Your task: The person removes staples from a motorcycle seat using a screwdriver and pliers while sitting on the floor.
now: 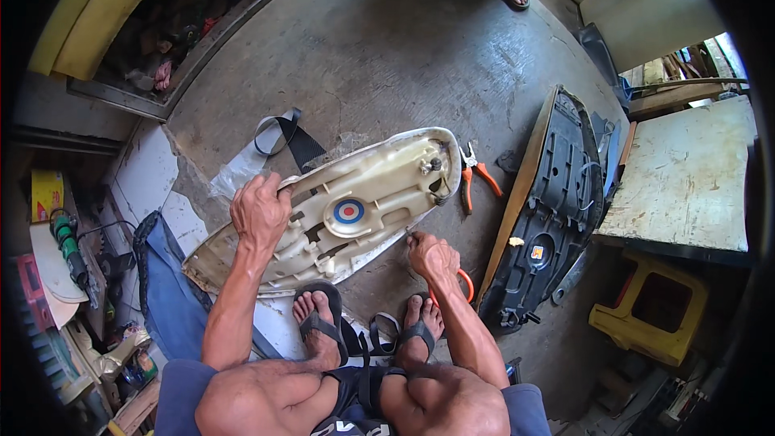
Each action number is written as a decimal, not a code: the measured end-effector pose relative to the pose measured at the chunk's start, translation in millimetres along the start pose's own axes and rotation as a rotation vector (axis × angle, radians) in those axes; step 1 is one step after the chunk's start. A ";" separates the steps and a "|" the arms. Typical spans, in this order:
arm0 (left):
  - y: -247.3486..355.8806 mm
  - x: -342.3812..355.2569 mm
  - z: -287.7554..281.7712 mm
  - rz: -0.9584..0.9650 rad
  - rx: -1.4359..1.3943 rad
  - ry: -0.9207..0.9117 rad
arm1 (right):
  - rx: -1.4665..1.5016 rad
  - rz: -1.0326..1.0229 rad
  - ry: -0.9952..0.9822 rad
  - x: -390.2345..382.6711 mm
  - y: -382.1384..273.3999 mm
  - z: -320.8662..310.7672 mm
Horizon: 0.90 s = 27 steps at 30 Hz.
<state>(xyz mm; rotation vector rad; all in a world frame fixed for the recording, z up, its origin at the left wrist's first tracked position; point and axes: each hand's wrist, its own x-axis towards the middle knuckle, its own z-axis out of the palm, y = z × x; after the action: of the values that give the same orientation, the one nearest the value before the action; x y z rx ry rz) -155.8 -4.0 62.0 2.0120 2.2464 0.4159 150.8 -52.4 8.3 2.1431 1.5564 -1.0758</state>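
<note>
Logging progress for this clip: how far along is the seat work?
Done: white seat base lies upside down, bare plastic showing. In hand: left hand grips its edge; right hand rests on an orange-handled tool. Left: pliers unused, black seat untouched.

Bare concrete floor (379, 48) lies open above the seat base (347, 210); pliers (475, 176) flank its right.
</note>
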 end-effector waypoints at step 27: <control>-3.7 18.8 16.9 -0.111 -0.053 -0.091 | -0.196 -0.149 -0.019 25.0 -21.3 16.6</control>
<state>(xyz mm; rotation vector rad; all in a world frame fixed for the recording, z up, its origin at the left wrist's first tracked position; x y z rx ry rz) -157.4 16.5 46.9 1.8319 2.2536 0.3621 128.4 -37.1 -16.5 1.9086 1.7573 -0.9398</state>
